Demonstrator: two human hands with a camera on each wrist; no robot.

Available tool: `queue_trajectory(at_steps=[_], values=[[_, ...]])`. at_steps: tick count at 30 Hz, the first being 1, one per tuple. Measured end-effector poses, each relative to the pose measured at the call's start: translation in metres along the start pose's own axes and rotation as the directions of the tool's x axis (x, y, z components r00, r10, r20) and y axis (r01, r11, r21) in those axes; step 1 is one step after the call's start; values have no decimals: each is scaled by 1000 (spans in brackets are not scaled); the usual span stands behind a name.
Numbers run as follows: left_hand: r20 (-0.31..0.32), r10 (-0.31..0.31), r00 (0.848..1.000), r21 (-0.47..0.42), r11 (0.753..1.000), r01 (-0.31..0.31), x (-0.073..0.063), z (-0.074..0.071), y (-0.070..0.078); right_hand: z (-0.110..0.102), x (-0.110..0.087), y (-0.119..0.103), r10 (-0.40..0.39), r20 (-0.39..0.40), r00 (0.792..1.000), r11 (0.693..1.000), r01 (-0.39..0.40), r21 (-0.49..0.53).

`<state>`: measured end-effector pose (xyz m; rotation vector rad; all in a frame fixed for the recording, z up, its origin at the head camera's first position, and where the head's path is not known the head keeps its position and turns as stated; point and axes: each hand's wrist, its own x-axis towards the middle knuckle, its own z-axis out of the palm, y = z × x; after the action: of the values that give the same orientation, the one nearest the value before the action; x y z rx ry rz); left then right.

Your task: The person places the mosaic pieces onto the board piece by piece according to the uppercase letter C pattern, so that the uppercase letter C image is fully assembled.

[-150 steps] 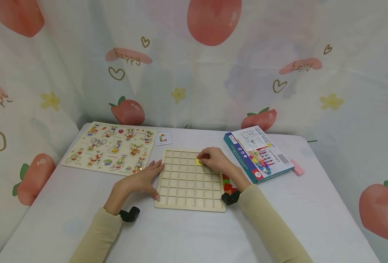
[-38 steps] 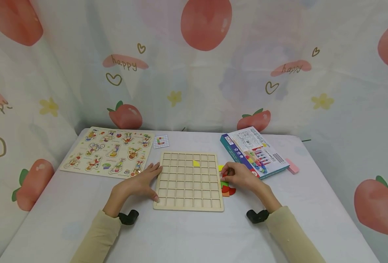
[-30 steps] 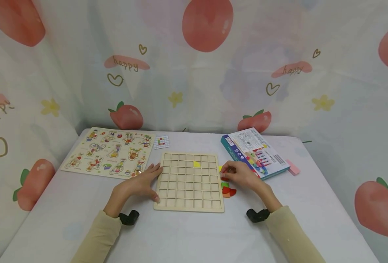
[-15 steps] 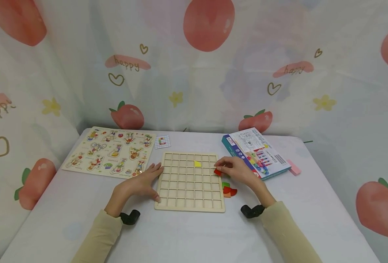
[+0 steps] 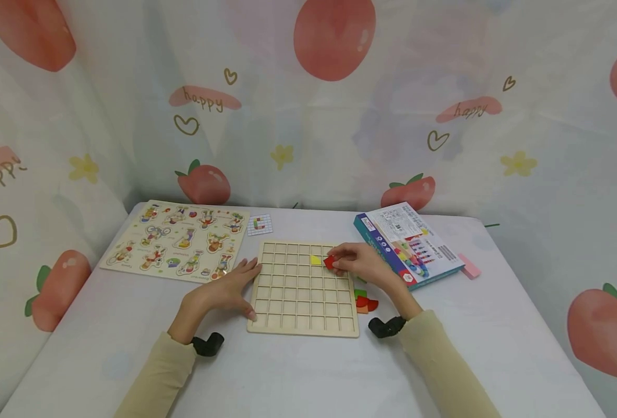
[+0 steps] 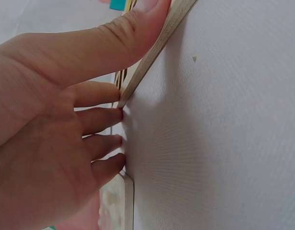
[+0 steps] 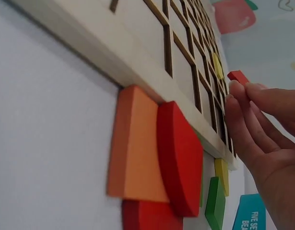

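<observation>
A wooden grid board (image 5: 302,293) lies flat in the middle of the table. One yellow piece (image 5: 316,260) sits in a cell of its second row. Over the board, to the right of that piece, my right hand (image 5: 358,261) pinches a red piece (image 7: 239,76) between thumb and fingertips. My left hand (image 5: 225,290) touches the board's left edge, thumb near the front corner and fingers spread further back, fairly straight. Beside the board's right edge lie loose pieces: an orange one (image 7: 137,148), a red quarter-round (image 7: 178,158), a green one (image 7: 215,203) and others partly hidden.
At the back left lies a puzzle board (image 5: 175,241) with printed figures. A small gridded pattern card (image 5: 259,224) is behind the grid board. To the right, a flat box (image 5: 410,244) stands beside a pink block (image 5: 469,266).
My right hand released the yellow piece in the grid, moved to the loose pieces on the right, picked up a red piece and carried it left over the board. My left hand stayed put.
</observation>
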<state>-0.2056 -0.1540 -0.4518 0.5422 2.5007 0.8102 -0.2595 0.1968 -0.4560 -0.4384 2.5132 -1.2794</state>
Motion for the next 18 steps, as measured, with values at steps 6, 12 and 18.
queue_trajectory(at_steps=[6, 12, 18], values=[[1, -6, 1000, -5, 1000, 6, 0, -1, 0, 7, 8, -10, 7, 20, 1000, 1000, -7, 1], [-1, -8, 1000, -8, 1000, 8, 1, -1, -2, 12, 15, -14, -3, 10, 1000, 1000, 3, -7], [0, -18, 1000, -3, 1000, 18, 2, 0, -2, 19, 24, -19, -3, -17, 1000, 999, 2, -42]])
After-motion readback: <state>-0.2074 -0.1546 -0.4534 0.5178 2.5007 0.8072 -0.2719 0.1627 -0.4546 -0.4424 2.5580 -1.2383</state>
